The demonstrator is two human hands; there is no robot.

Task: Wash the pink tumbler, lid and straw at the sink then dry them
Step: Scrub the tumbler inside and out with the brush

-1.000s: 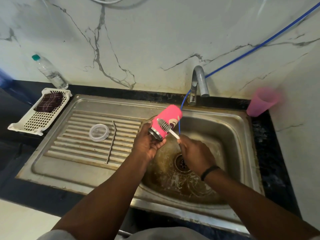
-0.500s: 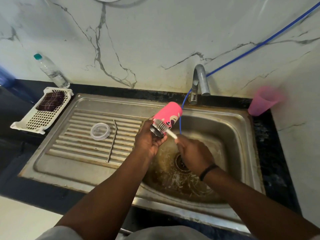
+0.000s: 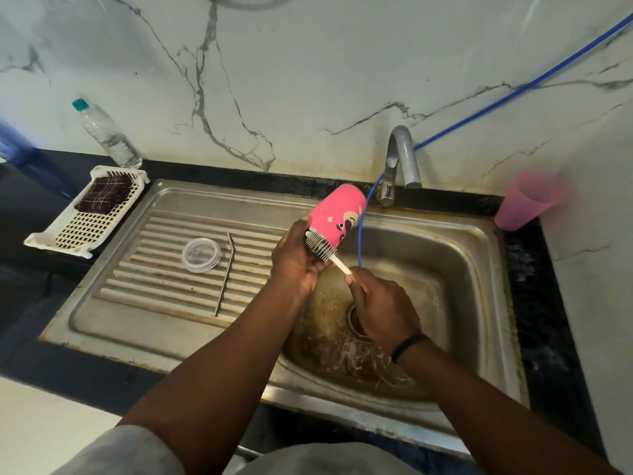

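One tumbler (image 3: pixel 337 214) gripped in the left hand (image 3: pixel 298 260), one brush (image 3: pixel 323 246) gripped in the right hand (image 3: pixel 383 308) — one lid (image 3: pixel 201 250), one straw (image 3: pixel 224 274) on the drainboard (image 3: pixel 137 269).

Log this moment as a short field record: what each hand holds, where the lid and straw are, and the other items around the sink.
left hand: grips pink tumbler, tilted, mouth toward the person
right hand: holds bottle brush by its white handle, bristles at the tumbler's mouth
lid: on the drainboard
straw: on the drainboard, right of the lid
basket: holds checked cloth
other: water bottle, pink cup, tap
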